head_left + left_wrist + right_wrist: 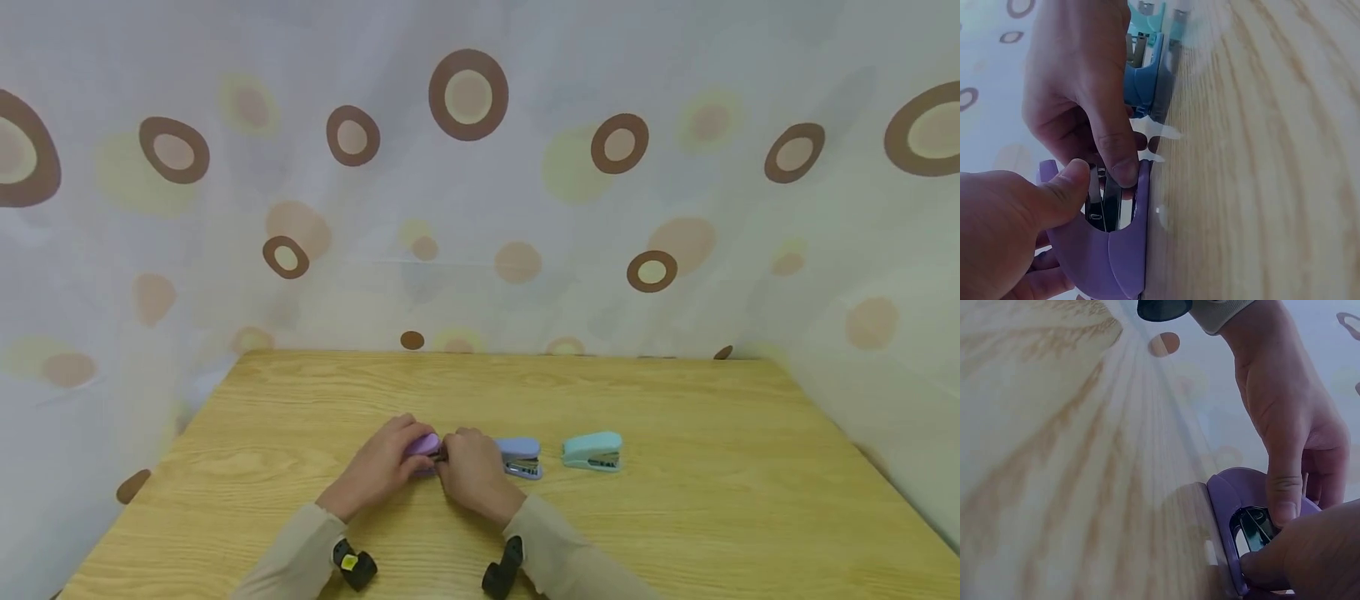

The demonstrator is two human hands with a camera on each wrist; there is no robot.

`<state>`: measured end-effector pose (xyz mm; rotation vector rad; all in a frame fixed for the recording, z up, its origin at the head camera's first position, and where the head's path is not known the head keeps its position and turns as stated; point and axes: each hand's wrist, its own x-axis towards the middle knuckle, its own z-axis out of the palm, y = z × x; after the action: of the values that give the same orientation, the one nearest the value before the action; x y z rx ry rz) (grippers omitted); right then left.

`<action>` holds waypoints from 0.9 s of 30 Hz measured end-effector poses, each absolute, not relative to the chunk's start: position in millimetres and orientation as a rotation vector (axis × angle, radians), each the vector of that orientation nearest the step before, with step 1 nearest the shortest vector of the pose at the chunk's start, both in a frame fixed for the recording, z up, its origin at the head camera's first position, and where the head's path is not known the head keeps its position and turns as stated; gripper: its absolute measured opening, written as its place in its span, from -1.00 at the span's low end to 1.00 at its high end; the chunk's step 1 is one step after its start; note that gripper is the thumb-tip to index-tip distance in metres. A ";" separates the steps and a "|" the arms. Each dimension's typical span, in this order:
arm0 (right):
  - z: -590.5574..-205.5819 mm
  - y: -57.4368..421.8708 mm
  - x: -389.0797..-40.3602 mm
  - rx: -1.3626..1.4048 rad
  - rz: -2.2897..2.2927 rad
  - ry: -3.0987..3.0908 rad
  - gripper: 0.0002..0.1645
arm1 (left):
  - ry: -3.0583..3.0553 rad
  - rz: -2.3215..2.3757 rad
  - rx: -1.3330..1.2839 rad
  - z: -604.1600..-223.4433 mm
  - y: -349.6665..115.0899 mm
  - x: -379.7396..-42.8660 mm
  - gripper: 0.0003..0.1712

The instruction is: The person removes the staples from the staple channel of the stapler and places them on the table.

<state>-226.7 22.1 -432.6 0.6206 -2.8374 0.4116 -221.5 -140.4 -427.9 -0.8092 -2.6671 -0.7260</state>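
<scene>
A purple stapler [423, 445] lies on its base on the table, its metal staple channel [1112, 203] showing in the left wrist view. My left hand [381, 463] holds it from the left, with the thumb on the top near the mouth and the other fingers behind. At the stapler's front end is my right hand [476, 473], fingers curled; its thumb reaches into the mouth beside the channel and pinches there. What lies between those right fingertips is hidden. Just right of this hand, partly covered by it, stands a periwinkle blue stapler [521, 451].
A mint green stapler [591, 450] stands to the right of the blue one, its mouth also facing right. The wooden table [697, 517] runs back to a patterned curtain [465, 192]. Both wrists carry small black cameras.
</scene>
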 end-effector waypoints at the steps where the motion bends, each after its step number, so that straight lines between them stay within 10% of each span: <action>1: -432.6 22.3 -226.4 0.618 0.413 -2.837 -0.79 | -2.661 -0.728 -0.818 -427.9 -140.4 -221.7 -0.71; 27: -435.6 27.4 -225.6 0.672 0.481 -2.835 -0.87 | -2.771 -1.385 -0.725 -417.6 -207.1 -235.6 -0.55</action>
<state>-225.6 27.4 -435.6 0.6717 -2.8348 0.4811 -235.6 -207.1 -417.6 -0.7249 -2.7706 -1.3846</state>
